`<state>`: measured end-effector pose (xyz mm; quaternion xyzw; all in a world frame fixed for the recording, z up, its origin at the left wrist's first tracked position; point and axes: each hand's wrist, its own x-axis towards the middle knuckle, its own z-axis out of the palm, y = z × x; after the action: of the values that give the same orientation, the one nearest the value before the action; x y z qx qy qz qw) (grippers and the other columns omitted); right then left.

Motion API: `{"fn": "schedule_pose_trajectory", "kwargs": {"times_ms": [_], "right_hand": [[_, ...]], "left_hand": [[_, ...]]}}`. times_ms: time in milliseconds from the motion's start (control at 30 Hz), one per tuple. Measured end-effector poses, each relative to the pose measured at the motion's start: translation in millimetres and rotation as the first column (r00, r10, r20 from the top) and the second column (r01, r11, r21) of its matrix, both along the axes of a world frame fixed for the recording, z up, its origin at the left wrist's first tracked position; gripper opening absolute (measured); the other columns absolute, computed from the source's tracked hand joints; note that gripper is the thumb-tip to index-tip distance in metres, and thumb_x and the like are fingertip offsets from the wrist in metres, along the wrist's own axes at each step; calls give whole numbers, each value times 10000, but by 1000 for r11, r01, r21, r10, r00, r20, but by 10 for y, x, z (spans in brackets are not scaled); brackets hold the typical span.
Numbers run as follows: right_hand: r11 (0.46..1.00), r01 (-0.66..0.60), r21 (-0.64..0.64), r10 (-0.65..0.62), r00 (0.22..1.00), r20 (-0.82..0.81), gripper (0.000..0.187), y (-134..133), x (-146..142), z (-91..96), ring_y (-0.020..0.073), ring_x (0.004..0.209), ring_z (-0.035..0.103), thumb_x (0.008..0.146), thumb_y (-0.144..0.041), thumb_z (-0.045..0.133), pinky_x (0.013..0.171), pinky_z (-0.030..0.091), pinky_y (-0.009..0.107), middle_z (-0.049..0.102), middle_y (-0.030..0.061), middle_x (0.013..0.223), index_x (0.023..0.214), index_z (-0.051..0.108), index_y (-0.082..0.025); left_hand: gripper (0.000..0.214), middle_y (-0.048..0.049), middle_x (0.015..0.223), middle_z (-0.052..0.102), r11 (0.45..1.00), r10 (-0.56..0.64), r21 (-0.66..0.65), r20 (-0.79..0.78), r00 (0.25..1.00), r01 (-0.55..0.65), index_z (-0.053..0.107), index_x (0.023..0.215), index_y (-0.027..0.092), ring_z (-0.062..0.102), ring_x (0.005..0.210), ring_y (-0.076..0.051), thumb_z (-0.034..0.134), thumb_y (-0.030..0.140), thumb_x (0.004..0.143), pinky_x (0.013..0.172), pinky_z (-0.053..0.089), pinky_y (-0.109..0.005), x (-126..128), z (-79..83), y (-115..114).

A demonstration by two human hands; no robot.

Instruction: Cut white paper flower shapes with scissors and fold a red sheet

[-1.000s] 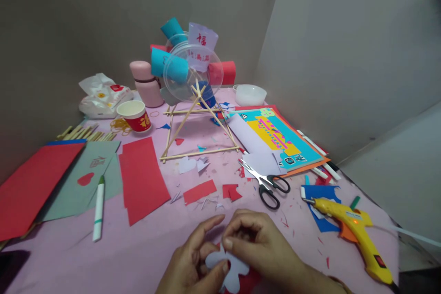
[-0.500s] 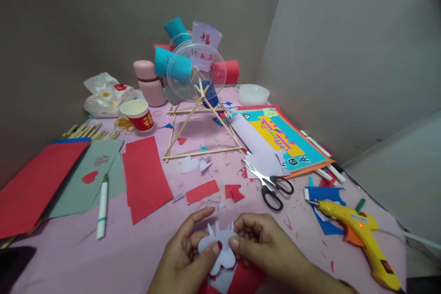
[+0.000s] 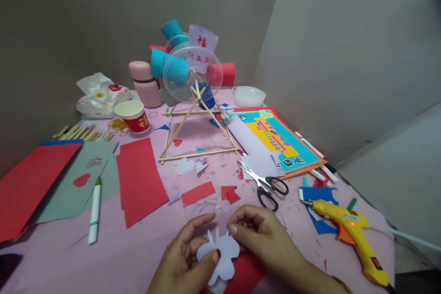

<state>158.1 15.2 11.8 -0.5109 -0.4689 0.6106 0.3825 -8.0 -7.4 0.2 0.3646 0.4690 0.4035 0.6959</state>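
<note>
Left fingers (image 3: 208, 263) clamped a pale paper cutout (image 3: 225, 257) — the step seemed edge-shaping, calling next for delicacy — beside right fingers (image 3: 241, 234) whose grip was unclear.

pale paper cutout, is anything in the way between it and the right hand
No, nothing visible: the right hand is right at the upper right edge of the pale paper cutout, though whether it grips is unclear. The left hand holds the cutout. Red paper shows beneath, not between.
</note>
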Motion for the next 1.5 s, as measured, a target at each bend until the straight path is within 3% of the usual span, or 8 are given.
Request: {"fn": "schedule_pose_trajectory", "kwargs": {"times_ms": [333,667,867,1000,1100,1200,1367,1500], "right_hand": [[990,-137,-29,136,990,-37,207,-24,28,-68,88,518,441,697,-301,700,503,335,211,510,-37,573,727,582,-134],[993,-121,-11,122,992,29,222,28,-16,-102,98,481,453,716,-346,628,489,344,223,519,-26,551,710,526,-148],[992,-50,113,44,998,53,235,95,73,-157,94,480,484,787,-366,607,488,355,214,576,-13,589,714,528,-156],[987,16,160,-27,998,64,238,155,152,-175,88,469,479,806,-368,605,480,356,209,581,-24,579,707,513,-172],[985,40,167,-50,997,55,241,188,182,-188,87,464,471,805,-373,602,468,355,210,567,-32,576,700,502,-180],[982,55,180,-64,997,46,238,203,185,-190,86,447,454,800,-378,593,454,358,211,551,-43,561,704,487,-188],[983,14,184,-24,998,54,234,178,176,-150,83,445,470,795,-371,590,458,360,204,580,-29,569,698,494,-182],[983,-53,178,44,997,56,250,145,186,-129,89,435,478,794,-395,578,440,368,206,585,-22,569,691,500,-181]], "left_hand": [[605,75,561,520,995,-77,58,-36,996,79,371,1224,164,463,507,-107,671,416,764,512,373,-234,-124,-214,55],[565,11,694,627,995,7,101,-33,999,-3,428,1181,156,562,641,-141,686,375,728,610,409,-245,-67,-59,48],[456,-31,843,641,962,27,270,-243,970,40,412,1222,193,608,810,-184,557,372,828,736,434,-292,-200,-59,145],[260,-29,908,649,890,58,387,-618,784,240,510,1088,231,608,838,-192,455,379,881,748,429,-302,-333,125,168],[199,-22,884,650,800,-70,263,-852,519,540,579,906,234,600,811,-205,434,369,888,720,422,-314,-361,283,91],[171,-34,958,635,752,-105,147,-936,336,643,599,961,240,580,907,-242,530,312,821,775,413,-352,-284,368,-52],[379,-67,1077,595,712,-92,82,-974,208,697,604,1097,240,549,964,-275,607,205,720,814,411,-386,-142,272,-250],[507,-101,1187,573,710,122,216,-975,185,671,563,1207,221,532,1017,-281,660,215,710,862,410,-380,-212,62,-351]]}}
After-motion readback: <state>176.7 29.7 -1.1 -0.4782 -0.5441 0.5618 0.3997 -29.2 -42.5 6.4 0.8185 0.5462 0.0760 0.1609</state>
